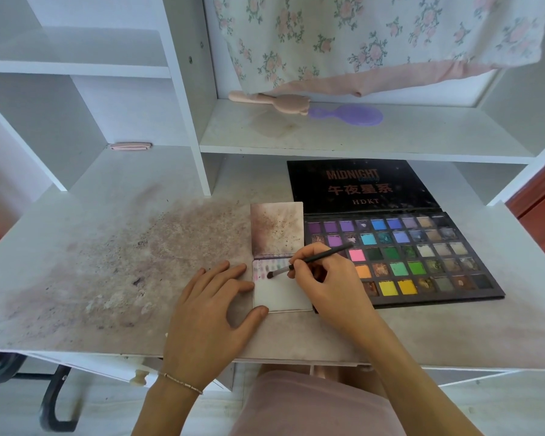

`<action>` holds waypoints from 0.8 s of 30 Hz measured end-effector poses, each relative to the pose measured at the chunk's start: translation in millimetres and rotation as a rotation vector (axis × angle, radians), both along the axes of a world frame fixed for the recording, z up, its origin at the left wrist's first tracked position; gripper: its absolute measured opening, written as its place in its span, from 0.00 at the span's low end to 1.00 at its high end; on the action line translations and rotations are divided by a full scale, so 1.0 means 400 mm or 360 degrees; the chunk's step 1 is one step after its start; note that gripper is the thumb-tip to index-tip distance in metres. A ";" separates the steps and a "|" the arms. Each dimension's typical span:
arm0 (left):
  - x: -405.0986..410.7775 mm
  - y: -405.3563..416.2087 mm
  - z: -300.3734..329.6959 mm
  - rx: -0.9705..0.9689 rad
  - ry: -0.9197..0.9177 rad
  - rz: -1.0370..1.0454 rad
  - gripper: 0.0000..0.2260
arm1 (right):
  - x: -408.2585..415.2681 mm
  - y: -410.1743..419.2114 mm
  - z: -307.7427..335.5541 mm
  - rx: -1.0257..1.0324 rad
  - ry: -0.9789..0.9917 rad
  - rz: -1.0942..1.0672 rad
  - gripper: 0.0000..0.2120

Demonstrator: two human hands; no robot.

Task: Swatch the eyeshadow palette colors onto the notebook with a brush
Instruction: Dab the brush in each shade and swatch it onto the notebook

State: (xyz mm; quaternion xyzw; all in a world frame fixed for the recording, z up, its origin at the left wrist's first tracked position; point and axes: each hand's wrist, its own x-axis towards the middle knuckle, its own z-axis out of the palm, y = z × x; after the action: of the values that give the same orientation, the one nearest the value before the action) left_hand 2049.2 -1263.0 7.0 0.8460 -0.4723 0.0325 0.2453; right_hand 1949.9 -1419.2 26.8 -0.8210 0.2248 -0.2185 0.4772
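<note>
A small open notebook (280,294) lies on the desk, its upper page stained brown, its lower white page carrying a row of colour swatches along the top. My right hand (324,278) grips a thin black brush (315,259), whose tip touches the swatch row. My left hand (214,297) lies flat beside the notebook, thumb and fingertips pressing on its left edge. The open eyeshadow palette (422,256), black with many coloured pans, lies right of the notebook, partly behind my right hand.
The white desk (123,262) is smeared with pink and dark powder on its left half. On the shelf above lie a pink hairbrush (271,100) and a purple one (350,114). A floral cloth (375,36) hangs behind them. A pink flat item (129,146) lies at the back left.
</note>
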 end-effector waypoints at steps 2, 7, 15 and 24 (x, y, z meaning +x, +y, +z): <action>0.001 0.001 0.001 0.0006 0.0011 0.0004 0.19 | 0.002 0.000 0.000 -0.0006 -0.0086 -0.0030 0.12; -0.001 -0.001 0.004 -0.0002 0.0035 -0.0003 0.18 | -0.015 -0.007 0.001 0.0055 -0.0371 -0.0182 0.11; -0.005 0.000 0.007 -0.0012 0.0007 0.0002 0.20 | -0.099 -0.072 0.004 0.0008 -0.0470 -0.0448 0.13; -0.005 -0.002 0.004 -0.0028 0.0027 0.0011 0.21 | -0.178 -0.167 -0.016 -0.0179 -0.0204 -0.0787 0.07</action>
State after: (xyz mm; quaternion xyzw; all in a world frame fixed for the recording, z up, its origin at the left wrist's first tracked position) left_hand 2047.3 -1263.7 8.5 0.8457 -0.4670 0.0304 0.2565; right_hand 1878.7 -1486.1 20.5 -0.7508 0.3754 -0.3922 0.3761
